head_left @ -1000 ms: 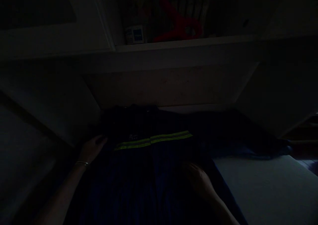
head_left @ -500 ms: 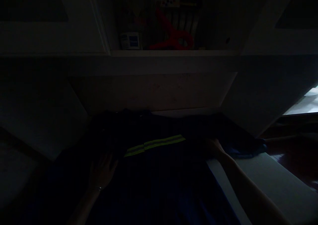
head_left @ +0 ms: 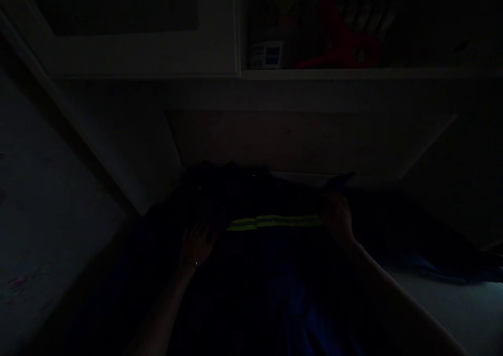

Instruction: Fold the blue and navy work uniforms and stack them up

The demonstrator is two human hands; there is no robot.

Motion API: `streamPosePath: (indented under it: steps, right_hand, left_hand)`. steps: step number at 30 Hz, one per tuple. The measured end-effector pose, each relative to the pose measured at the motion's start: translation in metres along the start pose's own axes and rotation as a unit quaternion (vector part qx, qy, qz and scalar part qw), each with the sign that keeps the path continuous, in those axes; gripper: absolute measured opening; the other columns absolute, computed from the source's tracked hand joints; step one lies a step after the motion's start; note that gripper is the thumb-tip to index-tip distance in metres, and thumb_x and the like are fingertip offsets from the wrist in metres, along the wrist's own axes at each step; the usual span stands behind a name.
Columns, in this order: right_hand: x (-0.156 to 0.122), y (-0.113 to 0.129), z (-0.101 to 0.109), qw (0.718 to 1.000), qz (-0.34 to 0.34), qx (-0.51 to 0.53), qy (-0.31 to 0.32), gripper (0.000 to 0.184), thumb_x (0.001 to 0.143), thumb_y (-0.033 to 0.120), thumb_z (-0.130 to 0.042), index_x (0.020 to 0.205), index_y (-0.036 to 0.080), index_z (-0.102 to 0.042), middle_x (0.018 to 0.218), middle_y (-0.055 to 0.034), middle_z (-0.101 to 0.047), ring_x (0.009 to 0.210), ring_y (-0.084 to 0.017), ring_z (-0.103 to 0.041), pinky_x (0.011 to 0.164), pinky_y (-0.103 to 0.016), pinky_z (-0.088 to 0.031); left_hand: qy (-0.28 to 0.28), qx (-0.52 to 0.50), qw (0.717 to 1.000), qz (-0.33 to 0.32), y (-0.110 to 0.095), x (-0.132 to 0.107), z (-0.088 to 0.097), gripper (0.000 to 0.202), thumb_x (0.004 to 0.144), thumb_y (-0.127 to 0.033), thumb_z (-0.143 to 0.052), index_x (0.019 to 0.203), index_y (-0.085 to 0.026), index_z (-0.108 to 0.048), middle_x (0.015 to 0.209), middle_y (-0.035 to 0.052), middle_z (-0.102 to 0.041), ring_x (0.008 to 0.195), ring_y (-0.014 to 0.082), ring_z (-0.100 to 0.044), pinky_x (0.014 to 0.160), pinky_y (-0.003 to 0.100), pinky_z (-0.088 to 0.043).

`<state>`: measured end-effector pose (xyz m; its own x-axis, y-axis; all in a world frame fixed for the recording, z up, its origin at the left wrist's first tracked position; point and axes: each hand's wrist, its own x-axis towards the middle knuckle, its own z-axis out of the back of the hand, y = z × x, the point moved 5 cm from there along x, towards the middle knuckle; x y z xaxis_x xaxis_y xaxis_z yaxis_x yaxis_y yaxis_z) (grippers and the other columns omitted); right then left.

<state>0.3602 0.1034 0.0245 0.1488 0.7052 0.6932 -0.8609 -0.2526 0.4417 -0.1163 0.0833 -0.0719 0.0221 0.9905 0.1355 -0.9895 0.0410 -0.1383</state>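
A dark blue work jacket (head_left: 251,272) lies spread over the pale surface, a yellow-green reflective stripe (head_left: 281,220) running across it. My left hand (head_left: 198,243) rests flat on the cloth left of the stripe, fingers spread, a thin bracelet (head_left: 191,262) at its wrist. At the stripe's right end my right hand (head_left: 338,217) is closed on the jacket, and a dark flap of cloth (head_left: 340,180) stands up just beyond it. Its fingertips are largely lost in the dark. The picture is very dim, so folds and edges of the cloth are hard to make out.
Above the surface runs a shelf (head_left: 353,74) holding a red plastic clamp-like thing (head_left: 346,49) and a white-and-blue labelled container (head_left: 267,55). A cabinet door (head_left: 137,57) is at upper left. A light wall (head_left: 35,214) stands on the left; bare pale surface (head_left: 444,293) shows at right.
The view has swung left. My right hand has drawn cloth up and toward the stripe's right end, so a flap now rises there. My left hand stays flat on the jacket.
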Motion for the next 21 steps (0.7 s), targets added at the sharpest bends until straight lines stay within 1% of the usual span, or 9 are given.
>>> streamPosePath:
  steps: [2, 4, 6, 8, 11, 15, 17, 19, 21]
  right_hand:
    - [-0.013, 0.039, -0.018, 0.985, 0.107, 0.023, 0.132, 0.046, 0.076, 0.008, -0.045, 0.115, 0.022, -0.065, 0.122, -0.0095, -0.063, 0.116, -0.025, -0.056, 0.103, -0.046, -0.043]
    - [-0.030, 0.070, -0.030, 0.945, 0.194, 0.045, 0.258, 0.059, 0.076, 0.006, -0.044, 0.129, 0.027, -0.058, 0.130, -0.0063, -0.061, 0.120, -0.024, -0.056, 0.107, -0.047, -0.040]
    - [-0.041, 0.089, -0.035, 0.920, 0.213, 0.071, 0.322, 0.071, 0.076, 0.006, -0.044, 0.143, 0.030, -0.044, 0.142, -0.0033, -0.053, 0.125, -0.021, -0.054, 0.107, -0.043, -0.042]
    - [-0.041, 0.095, -0.037, 0.929, 0.177, 0.081, 0.314, 0.069, 0.082, 0.011, -0.044, 0.148, 0.030, -0.037, 0.146, -0.0028, -0.048, 0.128, -0.020, -0.051, 0.105, -0.038, -0.045]
    - [-0.043, 0.085, -0.050, 0.957, 0.110, 0.005, 0.270, 0.048, 0.094, 0.026, -0.040, 0.141, 0.027, -0.048, 0.146, -0.0057, -0.049, 0.130, -0.023, -0.048, 0.110, -0.044, -0.040]
    - [-0.075, 0.064, -0.087, 0.914, 0.107, -0.127, 0.371, 0.044, 0.094, 0.028, -0.040, 0.136, 0.026, -0.054, 0.151, -0.0071, -0.042, 0.139, -0.033, -0.035, 0.112, -0.065, -0.021]
    - [-0.088, 0.058, -0.095, 0.902, 0.107, -0.119, 0.402, 0.046, 0.094, 0.026, -0.038, 0.138, 0.025, -0.052, 0.152, -0.0065, -0.041, 0.141, -0.032, -0.032, 0.113, -0.065, -0.017]
    - [-0.092, 0.056, -0.087, 0.915, 0.074, -0.068, 0.391, 0.048, 0.095, 0.030, -0.036, 0.139, 0.021, -0.051, 0.149, -0.0095, -0.045, 0.138, -0.029, -0.038, 0.115, -0.059, -0.021]
    - [-0.101, 0.050, -0.063, 0.930, 0.002, 0.012, 0.366, 0.050, 0.093, 0.039, -0.038, 0.135, 0.017, -0.056, 0.140, -0.0128, -0.055, 0.130, -0.028, -0.049, 0.113, -0.052, -0.031]
  left_hand:
    - [0.001, -0.003, 1.000, 0.006, 0.001, -0.001, 0.001, 0.061, 0.094, -0.056, -0.031, 0.143, -0.023, -0.044, 0.153, 0.0064, -0.041, 0.142, 0.0271, -0.033, 0.118, 0.057, -0.012]
    - [0.003, -0.005, 1.000, 0.009, 0.001, -0.001, 0.001, 0.061, 0.094, -0.056, -0.031, 0.143, -0.022, -0.044, 0.152, 0.0065, -0.042, 0.142, 0.0271, -0.033, 0.118, 0.057, -0.012]
    - [0.005, -0.007, 1.000, 0.011, 0.001, -0.001, 0.001, 0.061, 0.094, -0.056, -0.032, 0.143, -0.022, -0.044, 0.152, 0.0067, -0.042, 0.142, 0.0274, -0.033, 0.118, 0.057, -0.012]
    - [0.010, -0.010, 1.000, 0.012, 0.001, -0.002, 0.001, 0.060, 0.093, -0.056, -0.033, 0.143, -0.023, -0.045, 0.152, 0.0070, -0.043, 0.142, 0.0278, -0.034, 0.118, 0.058, -0.012]
    - [0.013, -0.015, 1.000, 0.010, 0.001, -0.002, 0.000, 0.059, 0.094, -0.056, -0.033, 0.142, -0.024, -0.046, 0.152, 0.0074, -0.043, 0.142, 0.0281, -0.034, 0.118, 0.059, -0.011]
    - [0.012, -0.023, 1.000, 0.010, -0.002, 0.000, 0.005, 0.058, 0.094, -0.053, -0.035, 0.142, -0.021, -0.046, 0.152, 0.0093, -0.042, 0.142, 0.0294, -0.033, 0.117, 0.061, -0.012]
    - [0.010, -0.025, 1.000, 0.014, -0.007, -0.007, 0.015, 0.055, 0.095, -0.048, -0.035, 0.139, -0.019, -0.048, 0.152, 0.0115, -0.042, 0.141, 0.0303, -0.034, 0.116, 0.064, -0.013]
    - [-0.013, -0.038, 0.999, 0.008, -0.015, -0.028, 0.029, 0.051, 0.095, -0.044, -0.035, 0.135, -0.017, -0.053, 0.151, 0.0130, -0.044, 0.140, 0.0294, -0.037, 0.117, 0.062, -0.015]
    - [-0.063, -0.099, 0.993, 0.003, -0.017, -0.068, 0.043, 0.048, 0.094, -0.044, -0.037, 0.128, -0.017, -0.057, 0.146, 0.0130, -0.049, 0.136, 0.0268, -0.042, 0.118, 0.055, -0.023]
